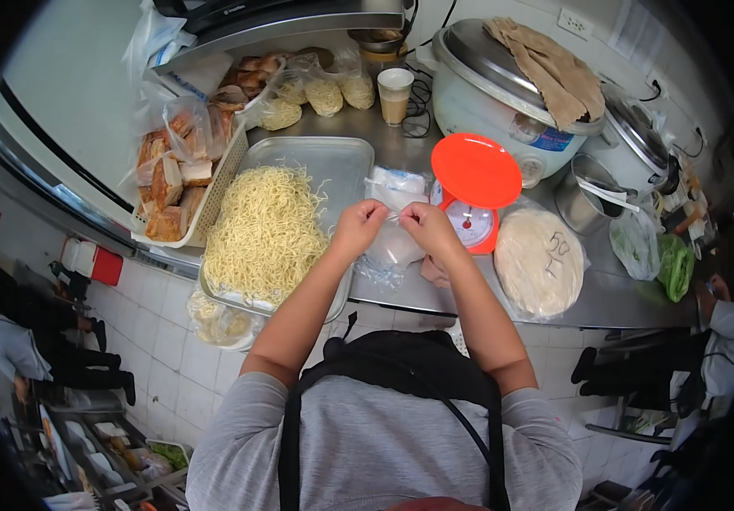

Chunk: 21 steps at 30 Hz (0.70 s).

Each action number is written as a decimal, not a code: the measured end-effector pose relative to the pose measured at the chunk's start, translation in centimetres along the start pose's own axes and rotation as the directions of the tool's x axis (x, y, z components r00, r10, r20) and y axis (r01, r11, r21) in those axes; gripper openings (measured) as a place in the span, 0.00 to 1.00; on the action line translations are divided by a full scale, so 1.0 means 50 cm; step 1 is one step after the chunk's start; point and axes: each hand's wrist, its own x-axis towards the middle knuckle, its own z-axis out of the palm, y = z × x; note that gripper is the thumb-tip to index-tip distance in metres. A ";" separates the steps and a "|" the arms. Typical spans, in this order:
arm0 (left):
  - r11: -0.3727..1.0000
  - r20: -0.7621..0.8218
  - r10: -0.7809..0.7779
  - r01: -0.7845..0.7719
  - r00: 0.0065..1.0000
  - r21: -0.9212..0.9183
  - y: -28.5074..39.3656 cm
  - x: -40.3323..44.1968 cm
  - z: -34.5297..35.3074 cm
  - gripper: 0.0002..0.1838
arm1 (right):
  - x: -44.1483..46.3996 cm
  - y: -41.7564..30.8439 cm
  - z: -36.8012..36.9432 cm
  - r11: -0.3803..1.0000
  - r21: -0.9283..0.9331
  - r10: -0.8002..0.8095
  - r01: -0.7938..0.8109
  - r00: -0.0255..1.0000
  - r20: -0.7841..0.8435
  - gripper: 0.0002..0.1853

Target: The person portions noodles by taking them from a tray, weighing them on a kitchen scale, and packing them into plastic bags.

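My left hand (358,228) and my right hand (432,230) are close together over the front of the steel counter, fingers pinched. Between them they hold the edge of a clear plastic bag (391,249). White and clear plastic packaging (398,183) lies just beyond my hands. To the left, a metal tray (354,157) carries a large heap of loose yellow noodles (260,234). Right of my hands stands a kitchen scale with an orange pan (476,170) and a round dial; nothing lies on the pan.
A basket (229,175) of roasted meat pieces stands left. Bagged noodle portions (324,97) and a cup (394,95) are behind. Wrapped round wrappers (540,266), a large cooker (503,111) and a metal pot (587,196) stand right. Other people are at both sides.
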 end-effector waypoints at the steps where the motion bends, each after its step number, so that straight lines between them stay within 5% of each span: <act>1: 0.998 0.007 -0.030 0.029 1.000 0.054 0.000 0.003 -0.002 0.08 | 0.001 0.012 0.009 0.997 -0.054 -0.053 0.050 0.996 -0.072 0.08; 5: 0.989 -0.071 -0.051 0.041 0.996 -0.141 -0.015 0.010 0.011 0.09 | -0.040 -0.032 0.032 0.872 -0.349 -0.427 0.344 0.882 -0.198 0.14; 8: 0.980 -0.096 -0.063 0.043 0.993 -0.195 0.003 -0.003 0.015 0.09 | -0.065 -0.014 0.091 0.943 -0.248 -0.225 0.221 0.974 0.014 0.20; 13: 0.956 -0.274 -0.009 -0.072 0.962 -0.283 0.024 -0.011 -0.029 0.12 | -0.061 0.042 0.129 0.883 -0.366 -0.278 0.292 0.956 0.092 0.42; 17: 0.872 -0.579 0.079 -0.337 0.811 -0.354 0.085 -0.007 -0.157 0.14 | -0.056 0.053 0.115 0.931 -0.247 -0.193 0.268 0.938 0.289 0.44; 21: 0.820 -0.782 -0.111 -0.389 0.613 -0.421 0.109 -0.025 -0.273 0.11 | -0.074 0.038 0.098 0.895 -0.185 -0.385 0.407 0.912 0.144 0.39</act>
